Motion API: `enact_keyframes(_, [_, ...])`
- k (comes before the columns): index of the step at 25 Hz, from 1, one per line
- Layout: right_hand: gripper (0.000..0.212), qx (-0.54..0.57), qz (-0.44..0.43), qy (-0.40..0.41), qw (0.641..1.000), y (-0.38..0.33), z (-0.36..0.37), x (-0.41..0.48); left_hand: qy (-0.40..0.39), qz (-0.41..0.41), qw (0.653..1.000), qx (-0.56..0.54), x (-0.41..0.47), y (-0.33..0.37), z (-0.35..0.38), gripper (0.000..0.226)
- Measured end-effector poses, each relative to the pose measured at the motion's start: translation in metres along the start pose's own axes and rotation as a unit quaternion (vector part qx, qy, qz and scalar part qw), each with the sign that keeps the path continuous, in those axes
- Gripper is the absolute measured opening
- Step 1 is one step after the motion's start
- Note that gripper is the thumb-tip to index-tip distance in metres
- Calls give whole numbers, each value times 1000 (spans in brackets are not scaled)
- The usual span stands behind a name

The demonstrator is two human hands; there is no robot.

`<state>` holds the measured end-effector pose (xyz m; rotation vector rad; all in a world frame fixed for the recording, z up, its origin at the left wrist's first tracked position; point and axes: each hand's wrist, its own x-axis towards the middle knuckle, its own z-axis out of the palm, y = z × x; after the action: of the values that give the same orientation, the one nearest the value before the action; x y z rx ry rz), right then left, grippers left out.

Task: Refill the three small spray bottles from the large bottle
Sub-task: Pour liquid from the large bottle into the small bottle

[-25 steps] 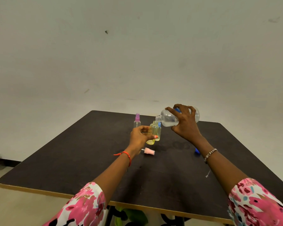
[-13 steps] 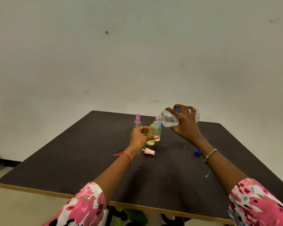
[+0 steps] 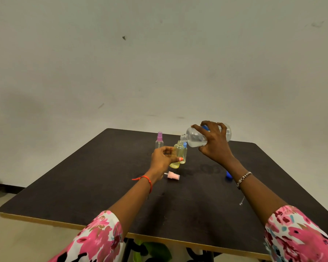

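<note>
Left hand (image 3: pixel 162 157) curled round a small uncapped yellow-tinted clear plastic bottle (image 3: pixel 178 154), which was tilted. Right hand (image 3: pixel 215 143) gripped a large clear plastic bottle (image 3: pixel 195 138) from above, held on its side, mouth just over the yellow bottle's open neck. A small blue-capped bottle (image 3: pixel 185 150) stood just behind the yellow bottle. A purple-capped clear spray bottle (image 3: pixel 159 141) stood upright beyond it to the left. A pink spray cap (image 3: pixel 173 175) lay just nearer on the dark square table (image 3: pixel 83 186). A small blue object (image 3: pixel 228 175) lay well right, partly hidden by the right wrist.

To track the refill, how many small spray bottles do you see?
3: purple-capped bottle, standing alone at left; yellow bottle, uncapped, held by the left hand; blue-capped bottle, partly hidden behind it.
</note>
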<state>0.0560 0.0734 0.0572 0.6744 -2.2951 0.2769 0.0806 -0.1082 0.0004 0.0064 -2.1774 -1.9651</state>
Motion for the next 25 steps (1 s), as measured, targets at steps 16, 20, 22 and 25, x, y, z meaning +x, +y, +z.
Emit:
enact_keyframes(16, [59,-5,-4,4,1000,1,1,1,2,-2,1000,2,1,-1,1,51])
enact_keyframes(20, [60,-3,-5,5,1000,0,1,0,3,-7,1000,-1,0,-1,0,49])
enact_keyframes(22, [60,-3,-6,7,1000,0,1,-1,4,-10,1000,0,-1,-1,1,48])
enact_keyframes(25, [61,-6,-8,8,1000,-1,2,-1,7,-11,1000,1,-1,-2,1,48])
